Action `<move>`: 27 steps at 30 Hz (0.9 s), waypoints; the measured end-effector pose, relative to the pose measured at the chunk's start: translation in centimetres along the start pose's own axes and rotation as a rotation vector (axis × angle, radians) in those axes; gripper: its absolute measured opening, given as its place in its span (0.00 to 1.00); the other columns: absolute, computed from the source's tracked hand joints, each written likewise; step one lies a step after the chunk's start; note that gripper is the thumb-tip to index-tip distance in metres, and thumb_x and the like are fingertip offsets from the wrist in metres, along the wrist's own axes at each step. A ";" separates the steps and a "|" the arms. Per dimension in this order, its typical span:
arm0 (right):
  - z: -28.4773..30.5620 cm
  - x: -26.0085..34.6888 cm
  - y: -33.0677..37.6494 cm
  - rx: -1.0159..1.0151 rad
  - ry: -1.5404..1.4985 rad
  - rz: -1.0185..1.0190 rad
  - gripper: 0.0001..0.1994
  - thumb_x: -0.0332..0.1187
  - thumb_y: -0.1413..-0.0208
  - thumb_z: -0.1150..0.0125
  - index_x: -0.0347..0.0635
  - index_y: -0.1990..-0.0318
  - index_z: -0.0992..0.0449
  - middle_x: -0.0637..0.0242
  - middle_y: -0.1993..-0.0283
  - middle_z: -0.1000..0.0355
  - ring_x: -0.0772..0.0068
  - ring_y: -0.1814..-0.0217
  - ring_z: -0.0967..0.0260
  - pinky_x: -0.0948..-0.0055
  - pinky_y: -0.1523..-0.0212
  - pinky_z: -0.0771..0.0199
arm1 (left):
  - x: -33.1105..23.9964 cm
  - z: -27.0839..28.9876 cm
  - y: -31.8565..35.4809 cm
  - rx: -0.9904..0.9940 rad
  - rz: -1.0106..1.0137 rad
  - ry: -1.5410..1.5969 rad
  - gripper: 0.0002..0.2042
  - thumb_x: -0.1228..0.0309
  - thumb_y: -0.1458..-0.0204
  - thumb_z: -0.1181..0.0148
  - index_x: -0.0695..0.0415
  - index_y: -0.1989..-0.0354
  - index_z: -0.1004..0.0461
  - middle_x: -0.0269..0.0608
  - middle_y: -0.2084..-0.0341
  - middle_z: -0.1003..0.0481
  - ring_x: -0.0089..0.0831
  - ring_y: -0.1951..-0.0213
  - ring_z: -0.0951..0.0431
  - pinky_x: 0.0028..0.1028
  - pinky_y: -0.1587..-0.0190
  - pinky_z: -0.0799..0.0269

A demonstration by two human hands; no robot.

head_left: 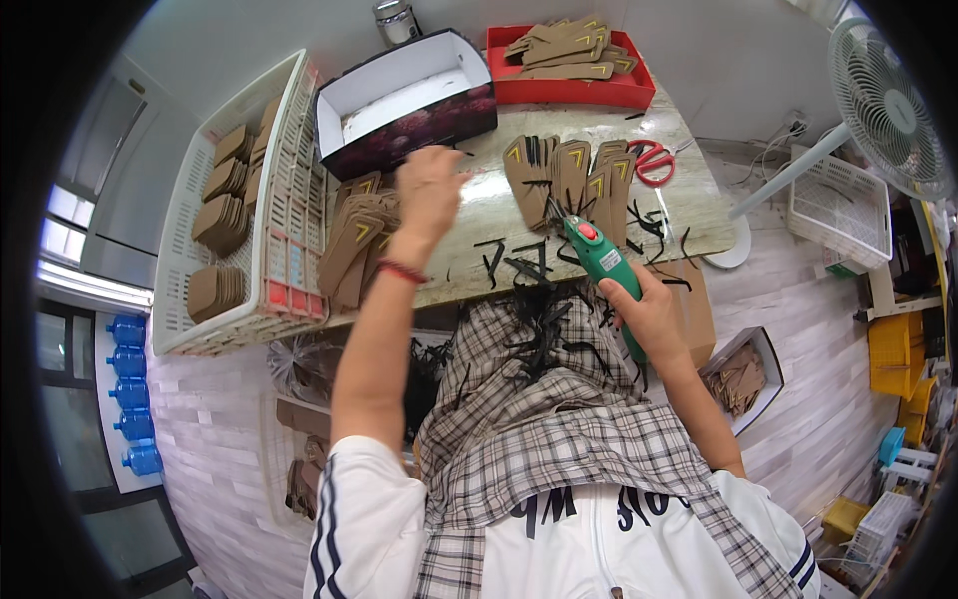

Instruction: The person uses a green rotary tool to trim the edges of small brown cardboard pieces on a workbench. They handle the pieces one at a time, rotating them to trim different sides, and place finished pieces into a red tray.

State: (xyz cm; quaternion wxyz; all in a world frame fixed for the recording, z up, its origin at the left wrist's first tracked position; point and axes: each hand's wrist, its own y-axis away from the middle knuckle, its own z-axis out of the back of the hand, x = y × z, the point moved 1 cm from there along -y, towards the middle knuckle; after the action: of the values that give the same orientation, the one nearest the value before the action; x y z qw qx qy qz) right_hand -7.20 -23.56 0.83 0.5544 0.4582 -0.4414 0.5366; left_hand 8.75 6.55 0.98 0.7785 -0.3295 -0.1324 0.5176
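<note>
My right hand (649,317) is wrapped round a green hand-held power tool (606,262) with a red button and a thin metal tip. The tip reaches the brown flat strap-shaped pieces (572,170) with yellow angled marks, fanned on the table. Raised in front of the black box, my left hand (431,195) is smeared by motion, and whether its fingers hold anything is unclear. Beside it lies a heap of similar brown pieces (357,238). Black strips (524,265) are scattered along the table's front edge, and more lie on my checked apron (544,339).
A white crate (284,235) with stacked brown pieces stands left. Behind are a black box (424,125) with white lining and a red tray (569,92) of brown pieces. Red-handled scissors (654,163) lie right, near a fan (886,110). A box (773,384) stands on the floor.
</note>
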 end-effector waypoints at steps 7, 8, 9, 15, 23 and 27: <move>0.5 -0.2 1.0 -0.043 0.007 -0.028 0.17 0.40 0.46 0.33 0.34 0.56 0.24 0.71 0.75 0.28 0.84 0.81 0.35 0.80 0.80 0.34 | -4.4 -15.1 -2.3 0.269 0.223 0.129 0.24 0.62 0.47 0.42 0.53 0.41 0.33 0.46 0.39 0.36 0.48 0.35 0.43 0.55 0.35 0.52; 0.3 -0.6 1.1 -0.044 -0.001 -0.037 0.18 0.40 0.46 0.32 0.34 0.56 0.24 0.71 0.76 0.28 0.84 0.81 0.35 0.80 0.80 0.34 | -4.1 -15.0 -2.0 0.242 0.218 0.199 0.24 0.63 0.47 0.41 0.53 0.41 0.33 0.44 0.39 0.36 0.47 0.35 0.44 0.55 0.35 0.52; 0.3 -1.0 1.3 -0.054 -0.009 -0.055 0.18 0.40 0.46 0.32 0.34 0.56 0.24 0.71 0.76 0.29 0.84 0.81 0.35 0.79 0.80 0.34 | -4.6 -13.9 -1.7 0.276 0.231 0.239 0.24 0.64 0.48 0.41 0.53 0.41 0.32 0.44 0.39 0.36 0.46 0.34 0.44 0.55 0.35 0.52; -1.0 -1.3 0.7 -0.006 0.003 -0.022 0.19 0.40 0.46 0.32 0.34 0.55 0.25 0.71 0.78 0.30 0.84 0.81 0.35 0.78 0.80 0.35 | -4.8 -6.4 6.0 0.336 0.244 0.097 0.27 0.64 0.48 0.39 0.51 0.38 0.34 0.46 0.35 0.40 0.49 0.33 0.46 0.51 0.33 0.55; -2.8 -2.3 0.5 0.043 0.055 0.020 0.19 0.40 0.47 0.31 0.34 0.55 0.25 0.69 0.79 0.31 0.83 0.80 0.36 0.77 0.79 0.35 | -5.1 -1.1 10.0 0.192 0.560 0.006 0.26 0.63 0.45 0.41 0.67 0.42 0.35 0.54 0.46 0.34 0.50 0.45 0.36 0.45 0.41 0.42; -2.9 -1.8 0.9 0.058 0.104 -0.032 0.19 0.40 0.47 0.31 0.34 0.55 0.25 0.68 0.78 0.31 0.83 0.79 0.35 0.76 0.78 0.35 | -6.1 -0.9 9.5 0.044 0.635 0.198 0.21 0.68 0.48 0.38 0.64 0.48 0.30 0.49 0.56 0.31 0.48 0.50 0.33 0.42 0.47 0.37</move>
State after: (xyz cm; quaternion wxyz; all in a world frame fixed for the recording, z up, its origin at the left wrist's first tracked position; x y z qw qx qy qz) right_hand -8.18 -21.04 -1.48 0.5717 0.4524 -0.3889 0.5633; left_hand -0.19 3.13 -5.08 0.5942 -0.3863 0.0645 0.7025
